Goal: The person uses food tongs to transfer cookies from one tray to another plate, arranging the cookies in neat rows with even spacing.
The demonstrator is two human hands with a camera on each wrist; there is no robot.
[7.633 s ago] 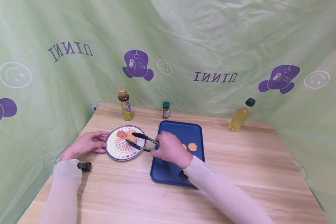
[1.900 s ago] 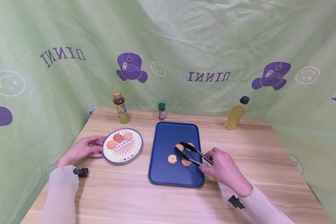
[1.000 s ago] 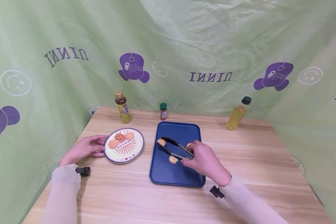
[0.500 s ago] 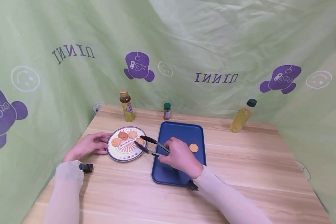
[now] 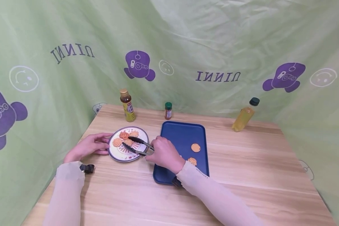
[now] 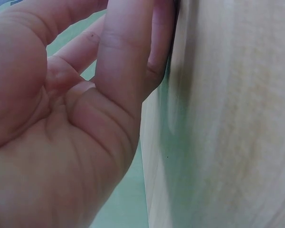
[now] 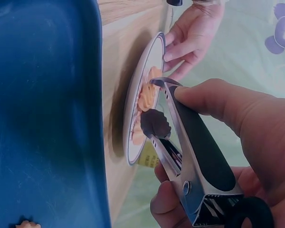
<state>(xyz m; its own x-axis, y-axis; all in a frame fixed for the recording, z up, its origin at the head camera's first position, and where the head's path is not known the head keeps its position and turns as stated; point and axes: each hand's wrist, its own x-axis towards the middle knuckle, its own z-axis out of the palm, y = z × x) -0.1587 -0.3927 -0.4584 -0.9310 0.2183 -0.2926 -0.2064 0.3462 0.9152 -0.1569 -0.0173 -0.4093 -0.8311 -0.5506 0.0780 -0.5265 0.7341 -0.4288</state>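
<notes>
- Tongs (image 5: 137, 145) now over the plate (image 5: 114, 154), carried across from the blue tray (image 5: 183, 133), cookie (image 5: 128, 142) between the tips.
- Right hand (image 5: 164, 153) wrapped around the handles; left hand (image 5: 86, 147) steadying the rim, fingers relaxed.
- Two cookies (image 5: 193, 154) left on the tray.

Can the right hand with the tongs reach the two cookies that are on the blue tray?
Probably yes: both cookies lie uncovered on the blue tray, just beside the right hand, and nothing stands between them.
</notes>
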